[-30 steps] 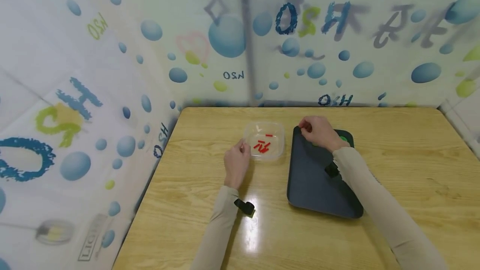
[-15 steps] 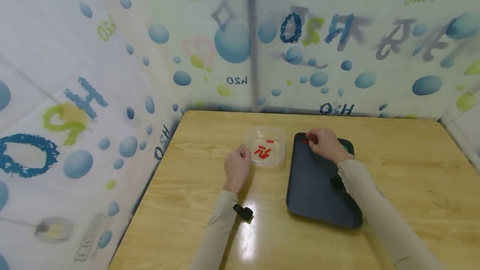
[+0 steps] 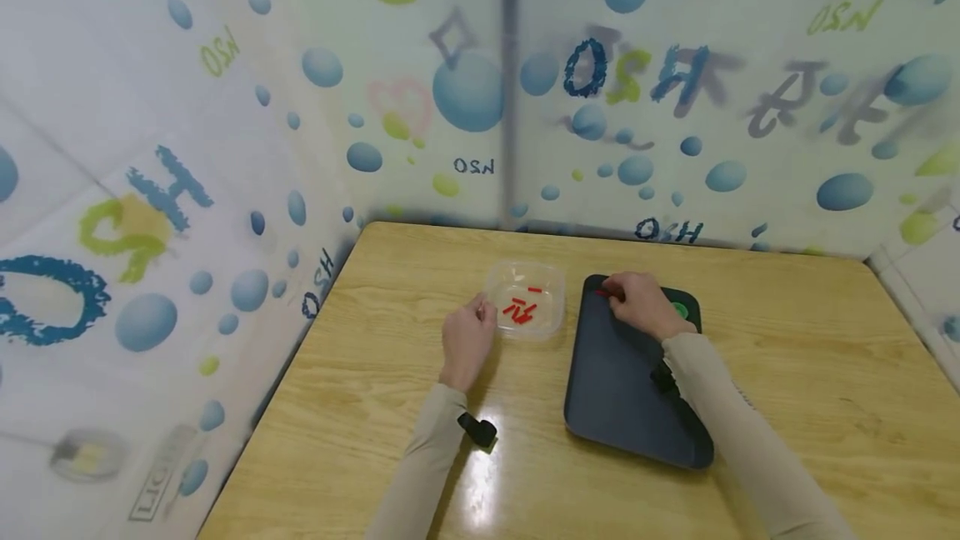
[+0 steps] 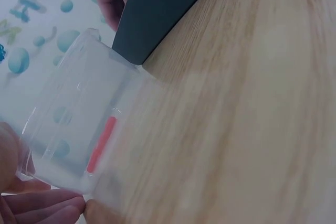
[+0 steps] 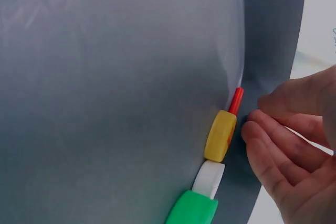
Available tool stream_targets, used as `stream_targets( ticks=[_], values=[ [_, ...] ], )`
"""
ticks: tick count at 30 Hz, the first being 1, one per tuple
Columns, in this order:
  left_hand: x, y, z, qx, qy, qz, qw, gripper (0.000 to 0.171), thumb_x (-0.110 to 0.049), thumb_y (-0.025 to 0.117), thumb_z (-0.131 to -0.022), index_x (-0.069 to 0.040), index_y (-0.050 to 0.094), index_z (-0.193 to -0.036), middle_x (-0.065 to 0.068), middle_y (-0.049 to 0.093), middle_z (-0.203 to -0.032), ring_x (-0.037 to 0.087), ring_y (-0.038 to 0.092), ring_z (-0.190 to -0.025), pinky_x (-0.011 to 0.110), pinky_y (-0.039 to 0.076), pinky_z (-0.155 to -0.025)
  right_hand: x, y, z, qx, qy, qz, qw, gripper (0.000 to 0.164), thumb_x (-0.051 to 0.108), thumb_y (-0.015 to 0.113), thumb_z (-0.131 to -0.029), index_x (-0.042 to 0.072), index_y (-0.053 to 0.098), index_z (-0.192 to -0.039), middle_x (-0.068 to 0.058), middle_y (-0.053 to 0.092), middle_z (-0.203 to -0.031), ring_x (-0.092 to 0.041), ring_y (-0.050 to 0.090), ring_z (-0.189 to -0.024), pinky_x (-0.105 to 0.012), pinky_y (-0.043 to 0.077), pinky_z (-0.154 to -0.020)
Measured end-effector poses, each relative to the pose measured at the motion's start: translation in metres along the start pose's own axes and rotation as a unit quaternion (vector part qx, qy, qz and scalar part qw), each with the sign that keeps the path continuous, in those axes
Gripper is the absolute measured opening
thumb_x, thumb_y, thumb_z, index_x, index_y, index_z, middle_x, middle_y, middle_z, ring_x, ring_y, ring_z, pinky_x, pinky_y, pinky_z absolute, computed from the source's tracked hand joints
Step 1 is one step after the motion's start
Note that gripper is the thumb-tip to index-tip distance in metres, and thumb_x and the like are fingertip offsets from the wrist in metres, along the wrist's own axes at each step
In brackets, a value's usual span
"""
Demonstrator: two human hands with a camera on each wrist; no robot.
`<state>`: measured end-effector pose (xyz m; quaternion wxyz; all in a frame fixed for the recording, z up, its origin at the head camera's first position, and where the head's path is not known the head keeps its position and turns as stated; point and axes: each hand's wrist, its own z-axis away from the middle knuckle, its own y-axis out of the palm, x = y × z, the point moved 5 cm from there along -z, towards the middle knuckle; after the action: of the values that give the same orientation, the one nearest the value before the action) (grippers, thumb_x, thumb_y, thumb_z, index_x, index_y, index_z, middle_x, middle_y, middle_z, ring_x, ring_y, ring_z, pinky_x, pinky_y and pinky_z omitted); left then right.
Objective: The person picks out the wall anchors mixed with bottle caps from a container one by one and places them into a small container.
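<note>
My left hand [image 3: 468, 344] pinches the near left corner of a clear plastic container [image 3: 558, 317]. Inside lie several small red sticks [image 3: 521, 312]; one red stick [image 4: 101, 145] shows through the wall in the left wrist view. Over the far left corner of a dark grey tray [image 3: 618, 390] is my right hand [image 3: 641, 304], its fingers loosely bent and holding nothing. Just beside its fingertips a red stick [image 5: 237, 100] lies in the tray, end to end with a yellow piece [image 5: 220, 136]. A white piece [image 5: 209, 178] and a green piece [image 5: 192, 208] continue that row.
The wooden table [image 3: 375, 340] carries the container on the left and the tray on the right. A printed wall [image 3: 405, 190] with bubbles and letters rises behind its far edge. Black straps with small cameras sit on both wrists.
The right hand has shifted slightly at the tray's far left corner, and a red stick now shows by its fingertips. The left hand keeps its hold on the container. The head view has tilted.
</note>
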<state>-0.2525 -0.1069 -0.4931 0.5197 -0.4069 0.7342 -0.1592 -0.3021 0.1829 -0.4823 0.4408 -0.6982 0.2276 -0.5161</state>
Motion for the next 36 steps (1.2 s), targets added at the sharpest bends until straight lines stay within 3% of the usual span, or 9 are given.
stream_targets(
  ticks=[4, 11, 20, 28, 36],
  values=[
    [0.000, 0.001, 0.000, 0.008, -0.001, 0.001, 1.0000, 0.034, -0.017, 0.056, -0.092, 0.000, 0.076, -0.112, 0.010, 0.071, -0.071, 0.021, 0.054, -0.056, 0.041, 0.050, -0.056, 0.003, 0.002, -0.001, 0.009, 0.009, 0.012, 1.000, 0.031, 0.000, 0.059, -0.092, -0.007, 0.067, -0.121, -0.024, 0.070, -0.109, -0.032, 0.067, -0.089, -0.048, 0.055, -0.079],
    [0.002, 0.005, -0.001, 0.019, -0.008, -0.001, 0.9998, 0.035, -0.017, 0.055, -0.091, 0.000, 0.076, -0.112, 0.009, 0.069, -0.068, 0.018, 0.050, -0.055, 0.038, 0.048, -0.055, 0.002, 0.007, -0.001, 0.010, 0.022, 0.031, 0.999, 0.031, 0.001, 0.056, -0.094, -0.005, 0.068, -0.122, -0.024, 0.070, -0.117, -0.037, 0.069, -0.099, -0.051, 0.055, -0.085],
    [0.001, 0.006, 0.001, 0.026, -0.014, -0.002, 0.9996, 0.036, -0.019, 0.055, -0.092, 0.000, 0.076, -0.114, 0.006, 0.066, -0.065, 0.015, 0.044, -0.053, 0.032, 0.041, -0.051, 0.001, 0.011, -0.002, 0.000, 0.009, 0.034, 0.999, 0.028, 0.000, 0.056, -0.093, -0.005, 0.069, -0.118, -0.023, 0.071, -0.114, -0.039, 0.068, -0.103, -0.052, 0.055, -0.087],
    [0.001, 0.005, 0.000, 0.025, -0.016, -0.002, 0.9996, 0.035, -0.018, 0.055, -0.092, 0.001, 0.075, -0.114, 0.007, 0.065, -0.064, 0.013, 0.042, -0.051, 0.030, 0.038, -0.049, 0.001, 0.013, -0.005, -0.006, 0.003, 0.050, 0.999, 0.022, -0.002, 0.058, -0.091, -0.005, 0.072, -0.108, -0.022, 0.071, -0.103, -0.034, 0.068, -0.091, -0.050, 0.056, -0.081],
    [0.002, 0.004, 0.000, 0.020, -0.015, 0.010, 0.9996, 0.034, -0.016, 0.055, -0.092, -0.001, 0.075, -0.115, -0.001, 0.051, -0.056, 0.009, 0.032, -0.048, 0.026, 0.028, -0.047, 0.000, 0.015, -0.006, -0.004, 0.010, 0.054, 0.998, 0.020, -0.002, 0.059, -0.091, -0.005, 0.072, -0.106, -0.021, 0.072, -0.101, -0.033, 0.069, -0.087, -0.049, 0.056, -0.078]
  ],
)
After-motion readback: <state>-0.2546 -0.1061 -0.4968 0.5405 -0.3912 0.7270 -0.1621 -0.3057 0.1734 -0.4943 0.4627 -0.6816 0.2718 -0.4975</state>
